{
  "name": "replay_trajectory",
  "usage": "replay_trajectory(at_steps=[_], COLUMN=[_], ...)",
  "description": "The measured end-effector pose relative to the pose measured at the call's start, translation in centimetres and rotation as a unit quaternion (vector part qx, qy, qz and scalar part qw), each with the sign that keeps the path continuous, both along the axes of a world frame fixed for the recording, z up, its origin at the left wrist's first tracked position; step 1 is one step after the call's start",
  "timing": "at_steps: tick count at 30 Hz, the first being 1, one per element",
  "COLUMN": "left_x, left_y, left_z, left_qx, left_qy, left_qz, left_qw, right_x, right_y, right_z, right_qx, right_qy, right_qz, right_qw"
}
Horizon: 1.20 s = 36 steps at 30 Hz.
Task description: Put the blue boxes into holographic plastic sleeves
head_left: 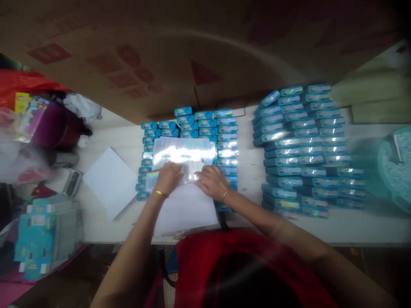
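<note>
A shiny, see-through plastic sheet (180, 147) lies over the middle of a block of small teal boxes (147, 140), with strong glare across it. At its near left edge is my left hand (167, 179), fingers curled and pressed together on the sheet. My right hand (212, 182) has its thumb and fingers closed at the sheet's near right part, close to a small pale piece (194, 166). Blur and glare hide exactly what sits between the fingertips. Below both hands lies white paper (189, 209). A rainbow shimmer shows beside my left wrist.
Several rows of teal boxes (310, 147) stand to the right, beside a teal tub (393, 171). A white square sheet (111, 184) lies left. Flattened teal cartons (38, 239) are stacked at the lower left. A large cardboard box (173, 60) walls off the back of the table.
</note>
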State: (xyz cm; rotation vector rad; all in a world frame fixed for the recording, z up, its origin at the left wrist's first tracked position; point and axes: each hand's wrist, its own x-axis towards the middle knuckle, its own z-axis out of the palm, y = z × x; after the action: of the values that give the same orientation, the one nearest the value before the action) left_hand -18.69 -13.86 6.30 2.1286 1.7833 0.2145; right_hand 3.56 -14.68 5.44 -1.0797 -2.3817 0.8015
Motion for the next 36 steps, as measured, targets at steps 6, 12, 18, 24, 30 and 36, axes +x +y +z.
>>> replay_trajectory(at_steps=[6,12,18,24,30,36], left_x=[1.5,1.7,1.6,2.2,2.9,3.8], left_y=[-1.5,-1.0,-2.3,-2.5,-3.0,-6.0], left_z=[-2.0,-3.3,-3.3,-2.7,-2.3,-0.4], left_qx=[0.028,0.06,0.071,0.06,0.026,0.075], left_qy=[0.045,0.039,0.024,0.046,0.091,-0.071], left_qz=[0.008,-0.021,-0.027,-0.014,-0.012,0.028], left_qw=[0.999,0.997,0.997,0.997,0.995,0.994], right_x=[-0.7,-0.6,-0.6,-0.7,-0.7,-0.8], right_y=[-1.9,-2.2,-2.3,-2.2,-2.1,-2.1], right_z=[-3.9,-5.1,-4.5,-3.9,-3.5,-3.9], right_qx=[0.02,0.024,0.016,0.014,0.013,-0.004], right_qy=[-0.05,-0.058,-0.062,-0.077,-0.077,-0.062], right_qz=[0.026,0.026,0.02,0.024,0.021,0.016], right_qw=[0.998,0.998,0.998,0.997,0.997,0.998])
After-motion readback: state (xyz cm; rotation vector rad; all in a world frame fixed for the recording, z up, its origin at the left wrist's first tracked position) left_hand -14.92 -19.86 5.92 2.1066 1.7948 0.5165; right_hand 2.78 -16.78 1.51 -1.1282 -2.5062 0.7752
